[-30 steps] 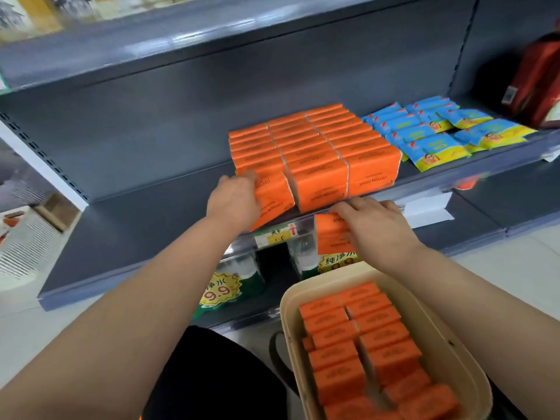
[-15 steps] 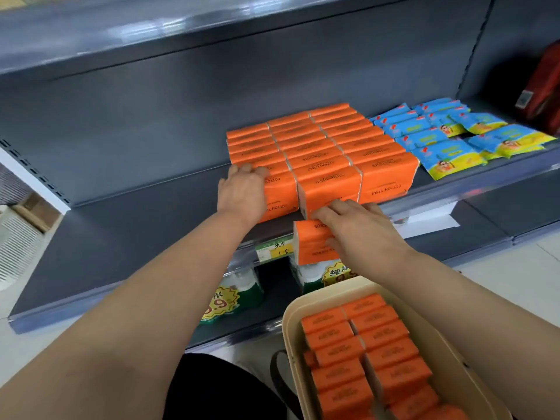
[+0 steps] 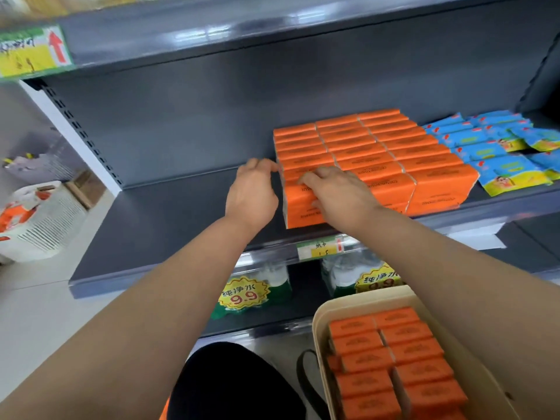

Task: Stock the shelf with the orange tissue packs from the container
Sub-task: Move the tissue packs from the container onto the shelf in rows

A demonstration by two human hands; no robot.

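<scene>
Seat front orange tissue pack (image 3: 300, 206), gripped by right hand (image 3: 339, 192), flush; left hand (image 3: 253, 192), grip unclear, braces 9 o'clock side.

Right hand (image 3: 339, 192) atop front orange pack (image 3: 298, 209)

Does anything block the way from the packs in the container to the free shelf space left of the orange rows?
Nothing visible does. The shelf left of the orange rows shows only bare grey surface. The left hand is at the rows' left edge and the right hand grips the front pack; the container is open.
</scene>
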